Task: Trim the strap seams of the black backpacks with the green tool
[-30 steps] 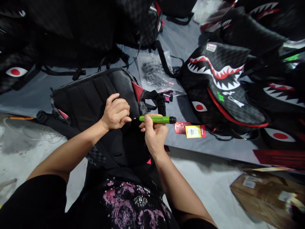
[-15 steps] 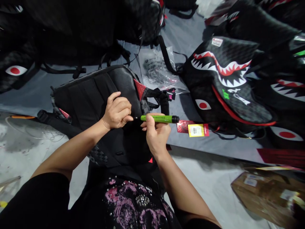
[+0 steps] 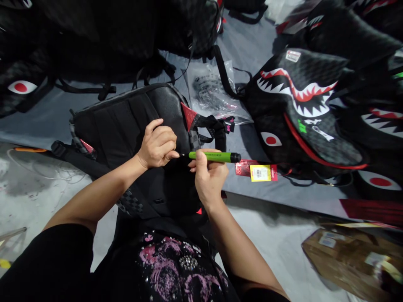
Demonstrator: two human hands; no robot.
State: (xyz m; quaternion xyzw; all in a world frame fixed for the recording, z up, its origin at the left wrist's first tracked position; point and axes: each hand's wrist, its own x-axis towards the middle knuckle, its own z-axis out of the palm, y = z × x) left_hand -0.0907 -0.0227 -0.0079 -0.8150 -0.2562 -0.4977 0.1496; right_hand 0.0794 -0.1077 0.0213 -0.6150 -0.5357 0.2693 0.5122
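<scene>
A green pen-shaped tool [image 3: 220, 157] with a black end and a thin pale tip lies in my right hand [image 3: 211, 178], gripped between thumb and fingers. Its tip points left, close to the thumb of my left hand [image 3: 159, 144]. The fingers of that left hand are curled and pinched together; whatever they may hold is too small to make out. Both hands are over a black backpack [image 3: 126, 113], which lies with its padded side up and shows a checkered edge and a red triangle patch [image 3: 188, 116].
Several black shark-mouth backpacks [image 3: 302, 121] are on the grey-covered table [image 3: 302, 192] at right and back. A clear plastic bag [image 3: 214, 86] lies beyond my hands. Red and yellow tags [image 3: 260, 173] rest near the table edge. A taped cardboard box [image 3: 346, 260] is on the floor.
The view has shifted slightly, so most things sit a little further right. Both hands keep almost the same pose, and the green tool stays in my right hand.
</scene>
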